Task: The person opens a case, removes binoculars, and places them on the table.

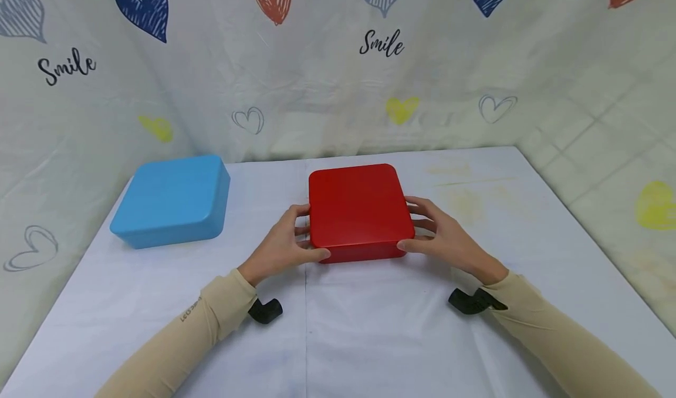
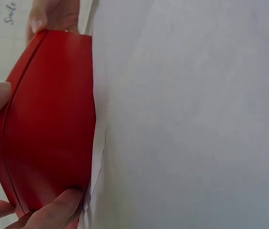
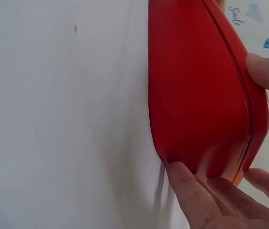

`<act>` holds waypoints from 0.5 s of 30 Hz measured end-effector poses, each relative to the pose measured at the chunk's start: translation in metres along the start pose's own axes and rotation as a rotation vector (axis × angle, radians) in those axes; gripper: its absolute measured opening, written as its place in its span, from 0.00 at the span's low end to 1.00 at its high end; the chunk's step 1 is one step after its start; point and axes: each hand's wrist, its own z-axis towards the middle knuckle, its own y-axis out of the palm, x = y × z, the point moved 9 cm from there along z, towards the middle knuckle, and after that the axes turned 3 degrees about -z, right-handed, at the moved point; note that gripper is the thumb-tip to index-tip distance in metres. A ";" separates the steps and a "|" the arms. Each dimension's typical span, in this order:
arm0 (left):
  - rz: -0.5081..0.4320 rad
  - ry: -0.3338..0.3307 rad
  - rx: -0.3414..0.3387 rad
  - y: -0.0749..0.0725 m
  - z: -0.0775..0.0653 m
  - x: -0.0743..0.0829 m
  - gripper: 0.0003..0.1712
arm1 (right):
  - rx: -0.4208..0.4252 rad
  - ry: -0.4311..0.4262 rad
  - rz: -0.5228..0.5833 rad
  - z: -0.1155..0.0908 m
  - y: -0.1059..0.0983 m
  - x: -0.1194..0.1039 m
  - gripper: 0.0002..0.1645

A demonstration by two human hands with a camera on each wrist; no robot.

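A red box (image 1: 361, 207) with rounded corners and a lid lies on the white-covered table, in the middle of the head view. My left hand (image 1: 280, 242) grips its left side, thumb at the front corner and fingers along the side. On the opposite side my right hand (image 1: 451, 242) holds it the same way. The lid seam runs along the red box (image 2: 48, 114) in the left wrist view, where a thumb presses near the lid edge. Close up in the right wrist view, fingertips (image 3: 180, 174) touch the side wall near its bottom edge.
A light blue box (image 1: 169, 198) of similar shape stands at the back left of the table (image 1: 369, 327). Behind the table hangs a pale curtain (image 1: 317, 81) printed with hearts and the word Smile. Black straps (image 1: 266, 311) show at both wrists.
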 end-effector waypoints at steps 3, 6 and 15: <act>-0.017 0.001 -0.012 0.003 -0.001 0.001 0.56 | -0.001 -0.003 -0.003 -0.003 -0.002 0.002 0.53; -0.028 0.011 -0.025 0.006 -0.001 0.002 0.56 | -0.008 -0.007 -0.009 -0.006 -0.004 0.004 0.52; -0.057 0.031 -0.049 0.014 -0.002 0.005 0.54 | 0.006 -0.027 -0.062 -0.012 -0.017 0.007 0.42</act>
